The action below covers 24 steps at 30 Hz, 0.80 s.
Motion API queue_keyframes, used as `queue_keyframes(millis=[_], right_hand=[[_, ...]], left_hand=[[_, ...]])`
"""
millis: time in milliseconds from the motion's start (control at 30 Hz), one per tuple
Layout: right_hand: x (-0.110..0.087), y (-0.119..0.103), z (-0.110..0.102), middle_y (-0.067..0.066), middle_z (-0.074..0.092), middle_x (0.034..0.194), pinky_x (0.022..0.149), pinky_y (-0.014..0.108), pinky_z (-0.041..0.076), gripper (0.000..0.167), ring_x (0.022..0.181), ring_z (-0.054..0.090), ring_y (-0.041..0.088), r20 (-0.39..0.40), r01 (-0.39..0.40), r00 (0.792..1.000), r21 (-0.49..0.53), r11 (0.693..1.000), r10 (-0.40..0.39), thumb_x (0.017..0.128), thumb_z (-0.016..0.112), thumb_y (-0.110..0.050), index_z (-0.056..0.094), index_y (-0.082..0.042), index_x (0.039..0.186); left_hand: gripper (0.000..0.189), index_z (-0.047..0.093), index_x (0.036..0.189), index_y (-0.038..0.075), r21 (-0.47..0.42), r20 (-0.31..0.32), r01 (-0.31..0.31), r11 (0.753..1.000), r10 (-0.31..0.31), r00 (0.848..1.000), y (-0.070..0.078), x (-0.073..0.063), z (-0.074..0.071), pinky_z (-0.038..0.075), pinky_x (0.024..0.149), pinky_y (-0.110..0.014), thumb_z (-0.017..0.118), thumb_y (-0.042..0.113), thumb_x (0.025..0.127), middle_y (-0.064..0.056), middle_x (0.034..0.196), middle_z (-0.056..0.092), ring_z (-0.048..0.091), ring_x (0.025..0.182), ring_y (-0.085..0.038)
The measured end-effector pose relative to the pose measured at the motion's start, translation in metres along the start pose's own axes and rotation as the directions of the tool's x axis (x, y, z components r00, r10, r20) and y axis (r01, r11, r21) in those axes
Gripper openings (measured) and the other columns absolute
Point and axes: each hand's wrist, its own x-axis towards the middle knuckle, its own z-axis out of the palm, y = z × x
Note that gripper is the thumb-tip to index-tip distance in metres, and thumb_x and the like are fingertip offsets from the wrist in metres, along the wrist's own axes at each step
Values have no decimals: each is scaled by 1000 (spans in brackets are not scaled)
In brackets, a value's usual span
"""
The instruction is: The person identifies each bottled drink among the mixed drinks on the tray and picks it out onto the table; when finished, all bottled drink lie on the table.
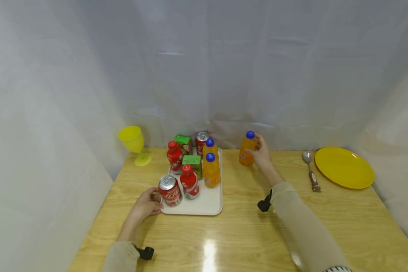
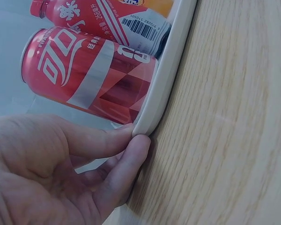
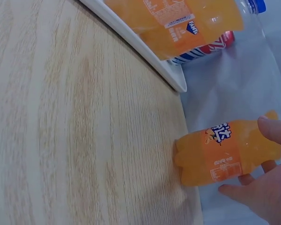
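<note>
A white tray [image 1: 207,206] lies on the wooden table, loaded with drinks. My left hand [image 1: 146,204] pinches its near left corner, thumb on the rim [image 2: 147,110] and a finger beneath. Right by that corner stands a red soda can [image 1: 170,192], with a red bottle [image 1: 190,184] beside it. To the right of the tray, my right hand [image 1: 261,154] holds an upright orange soda bottle [image 1: 247,151] with a blue cap, thumb and fingers on either side of it. In the right wrist view this bottle [image 3: 222,152] has its base at the table's back edge.
Two more orange soda bottles [image 1: 211,172], another red bottle [image 1: 175,156], green boxes [image 1: 192,165] and a second can [image 1: 202,140] crowd the tray. A yellow goblet [image 1: 132,139] stands at left. At right lie a spoon [image 1: 311,172] and a yellow plate [image 1: 344,167]. Pale sheeting hangs behind.
</note>
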Motion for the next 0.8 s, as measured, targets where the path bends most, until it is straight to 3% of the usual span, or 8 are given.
queue_keyframes(millis=[133,267,367,433,567,700,800], right_hand=[[0,0,0,26,43,159,127,57,38,72,146,43,44,5,9,1000,-30,999,-9,95,68,7,37,-4,159],[-5,0,-2,25,37,165,131,60,31,79,153,35,45,4,70,998,-133,989,-70,97,69,0,28,-8,165],[-11,-1,-4,25,32,166,131,62,28,82,155,31,44,-45,161,983,-258,953,-178,99,69,-10,24,-11,167],[-18,-3,-5,24,33,164,129,62,31,80,153,34,44,-98,218,959,-341,914,-265,99,70,-16,27,-13,166],[-31,-9,-2,26,41,156,122,64,38,70,144,41,45,-160,349,872,-461,816,-463,98,70,-21,39,-9,160],[-42,-13,8,29,47,148,116,64,42,63,137,47,47,-125,514,749,-509,690,-651,95,71,-15,48,0,152],[-49,-13,20,30,50,146,116,61,44,62,135,49,46,-76,594,678,-530,606,-731,92,73,-12,51,0,149]], left_hand=[[69,41,151,-8,2,1,4,1000,-4,1000,2,-2,1,64,70,-26,63,-19,86,-18,110,57,65,86,-25],[69,41,151,-8,-17,8,-1,1000,1,1000,-1,-2,0,64,70,-26,63,-18,87,-18,110,57,65,86,-25],[67,41,149,-10,-33,24,-22,999,23,999,-4,-2,-3,64,69,-25,63,-18,87,-16,107,57,64,84,-23],[66,40,148,-12,-41,37,-40,998,41,998,-4,-2,-4,64,67,-24,64,-17,86,-14,103,56,63,82,-20],[67,39,149,-11,-41,38,-33,999,35,999,-6,0,-5,63,67,-23,63,-18,87,-13,104,55,62,80,-17],[68,38,152,-9,-22,24,-11,1000,11,1000,-5,2,-2,63,68,-24,61,-18,88,-16,108,55,62,82,-18],[69,38,153,-8,-15,21,-5,1000,5,1000,-3,2,0,63,68,-24,61,-19,88,-18,109,55,62,83,-20]])
